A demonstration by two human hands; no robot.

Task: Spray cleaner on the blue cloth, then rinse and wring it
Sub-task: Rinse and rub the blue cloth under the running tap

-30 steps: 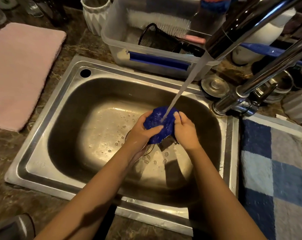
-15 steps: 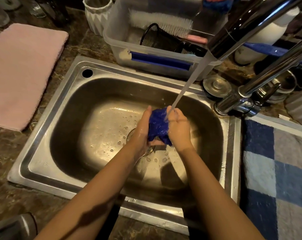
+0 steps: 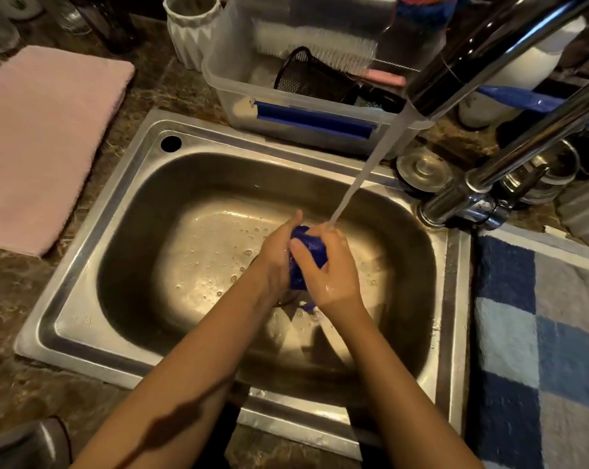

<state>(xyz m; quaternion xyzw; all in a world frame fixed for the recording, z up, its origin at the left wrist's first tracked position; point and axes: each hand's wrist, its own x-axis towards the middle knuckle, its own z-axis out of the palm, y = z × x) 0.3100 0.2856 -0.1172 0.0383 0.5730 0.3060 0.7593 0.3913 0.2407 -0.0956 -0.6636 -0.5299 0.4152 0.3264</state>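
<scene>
Blue cloth bunched into a tight wad over the middle of the sink, right under the water stream from the faucet at far right. Clamped from the right by the right hand, fingers pressed together and curled over the top, thumb across the near face. Backed on the left by the left hand, thumb raised, fingers hidden behind the wad, so cannot tell their curl. Likely soft, limp and sodden, heavier than when dry, perhaps slick with cleaner. Nothing fragile; safe to squeeze hard. For wringing, probably best gripped at opposite ends, one fist each, then twisted low over the basin.
</scene>
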